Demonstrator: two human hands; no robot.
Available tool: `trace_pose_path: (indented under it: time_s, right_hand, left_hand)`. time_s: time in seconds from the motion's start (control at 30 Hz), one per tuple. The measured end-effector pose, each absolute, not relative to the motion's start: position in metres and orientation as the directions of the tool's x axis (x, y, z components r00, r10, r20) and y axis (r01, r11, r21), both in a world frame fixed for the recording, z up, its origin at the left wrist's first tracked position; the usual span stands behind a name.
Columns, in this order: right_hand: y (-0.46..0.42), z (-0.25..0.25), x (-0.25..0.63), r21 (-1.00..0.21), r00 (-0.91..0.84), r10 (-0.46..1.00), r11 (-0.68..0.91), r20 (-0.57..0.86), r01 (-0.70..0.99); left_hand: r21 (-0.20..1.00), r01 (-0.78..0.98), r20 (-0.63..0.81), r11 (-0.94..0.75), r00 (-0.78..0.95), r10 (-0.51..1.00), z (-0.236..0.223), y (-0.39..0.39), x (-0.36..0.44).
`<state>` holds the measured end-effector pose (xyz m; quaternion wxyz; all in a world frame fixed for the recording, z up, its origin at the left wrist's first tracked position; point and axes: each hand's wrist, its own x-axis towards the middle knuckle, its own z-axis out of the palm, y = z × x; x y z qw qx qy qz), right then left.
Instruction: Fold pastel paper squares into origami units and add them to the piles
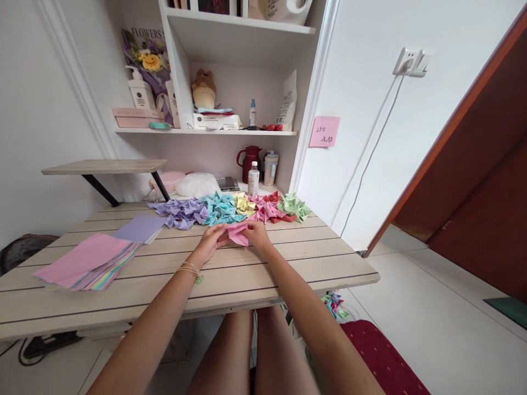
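A small folded pink paper (237,235) is held between my two hands just above the wooden table (263,274). My left hand (212,241) grips its left side with the fingers closed. On the opposite side my right hand (258,235) pinches the paper's edge; some of its fingertips are hidden. Right behind the hands lie folded paper pieces grouped by colour: purple pieces (181,211), blue pieces (222,207), yellow pieces (244,204), pink pieces (267,208) and green pieces (294,206). Some red ones lie among the pink.
At the left lies a fanned stack of coloured paper (86,260) beside purple sheets (140,227). A small raised stand (107,166) is on the table's back left. Behind the folded pieces stand a clear bottle (253,180), a red jug (249,163) and a tumbler (270,168).
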<state>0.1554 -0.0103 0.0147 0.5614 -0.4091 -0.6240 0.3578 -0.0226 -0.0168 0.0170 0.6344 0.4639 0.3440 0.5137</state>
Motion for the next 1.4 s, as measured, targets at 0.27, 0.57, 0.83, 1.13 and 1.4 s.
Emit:
trace_pose_path:
  time_s: [0.27,0.57,0.83,1.13,1.4]
  right_hand:
    - [-0.014,0.015,0.155,-0.876,0.007,0.892,0.443,0.452,0.189]
    - [-0.011,0.015,0.158,-0.882,-0.028,0.898,0.437,0.439,0.174]
    - [-0.018,0.019,0.153,-0.95,-0.2,0.938,0.245,0.283,-0.192]
    - [-0.014,0.018,0.156,-0.946,-0.12,0.973,0.159,0.199,-0.281]
    - [-0.013,0.018,0.158,-0.92,-0.065,0.986,0.118,0.152,-0.374]
  left_hand:
    - [0.935,-0.325,-0.031,0.139,0.316,0.948,0.023,-0.018,-0.023]
    - [0.958,-0.284,0.035,0.037,0.243,0.969,0.016,-0.017,-0.023]
    - [0.949,-0.308,0.085,-0.065,0.05,0.995,0.013,-0.012,-0.024]
    - [0.939,-0.342,0.104,-0.029,0.205,0.973,0.02,-0.019,-0.019]
    - [0.95,-0.305,0.117,-0.074,0.128,0.985,0.014,-0.017,-0.021]
